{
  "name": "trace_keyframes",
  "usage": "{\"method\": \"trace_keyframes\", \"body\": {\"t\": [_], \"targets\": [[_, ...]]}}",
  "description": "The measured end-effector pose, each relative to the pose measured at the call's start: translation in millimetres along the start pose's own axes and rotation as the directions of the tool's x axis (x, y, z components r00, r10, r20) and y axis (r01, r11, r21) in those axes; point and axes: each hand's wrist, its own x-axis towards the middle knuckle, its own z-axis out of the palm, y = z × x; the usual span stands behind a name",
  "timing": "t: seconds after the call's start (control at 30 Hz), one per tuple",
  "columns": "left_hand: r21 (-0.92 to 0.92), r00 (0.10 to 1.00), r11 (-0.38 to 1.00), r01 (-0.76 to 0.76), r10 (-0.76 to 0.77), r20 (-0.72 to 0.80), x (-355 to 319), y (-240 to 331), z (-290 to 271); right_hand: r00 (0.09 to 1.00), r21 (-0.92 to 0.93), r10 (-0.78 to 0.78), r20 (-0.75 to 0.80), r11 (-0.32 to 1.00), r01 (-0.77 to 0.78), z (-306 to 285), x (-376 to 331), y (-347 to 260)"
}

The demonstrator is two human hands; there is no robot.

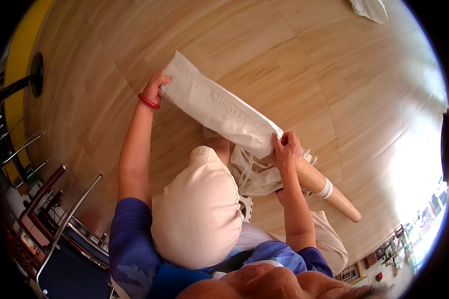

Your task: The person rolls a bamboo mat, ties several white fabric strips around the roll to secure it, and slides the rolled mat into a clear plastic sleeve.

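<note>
A long, white, semi-transparent plastic bag [217, 107] with faint printing stretches slantwise in front of me, over the floor. My left hand [158, 84], with a red bangle at its wrist, grips the bag's far left end, thumb on top. At the lower right end, my right hand [287, 151] pinches the bag's corner between its closed fingers. Below my right hand a tan, tapered, woven-looking tube [310, 177] with a white band slants down to the right; its upper end is hidden. Crumpled white plastic [258, 180] lies beside the tube.
My bent knee in cream trousers [197, 209] rises between my arms. Metal-framed chairs [67, 234] stand at left, near a black stand with a round base [37, 74]. The wood-patterned floor [254, 45] spreads ahead, with a white item [370, 10] at the far right.
</note>
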Motion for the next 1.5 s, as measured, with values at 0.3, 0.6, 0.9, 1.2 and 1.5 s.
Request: {"method": "trace_keyframes", "body": {"t": [0.3,0.6,0.9,1.2,1.5], "targets": [[0.035,0.978,0.999,0.014,-0.006,-0.207,-9,-5,17,0.975,0.234,-0.162,-0.149,0.953,0.194,-18,-25,11],[0.151,0.938,0.988,0.021,0.033,-0.346,-2,-4,17,0.732,0.576,-0.661,-0.163,0.539,0.615,-38,-50,-134],[0.026,0.942,1.0,-0.001,0.01,-0.335,-3,4,39,0.478,-0.021,-0.844,0.245,0.488,0.873,79,22,-189],[0.001,0.976,0.999,-0.044,0.043,-0.211,-66,0,58,0.351,0.355,-0.458,0.817,0.878,0.32,72,51,-188],[-0.019,0.98,0.996,-0.088,0.083,-0.182,-85,-6,72,0.113,0.428,-0.412,0.904,0.87,-0.247,82,59,-163]]}}
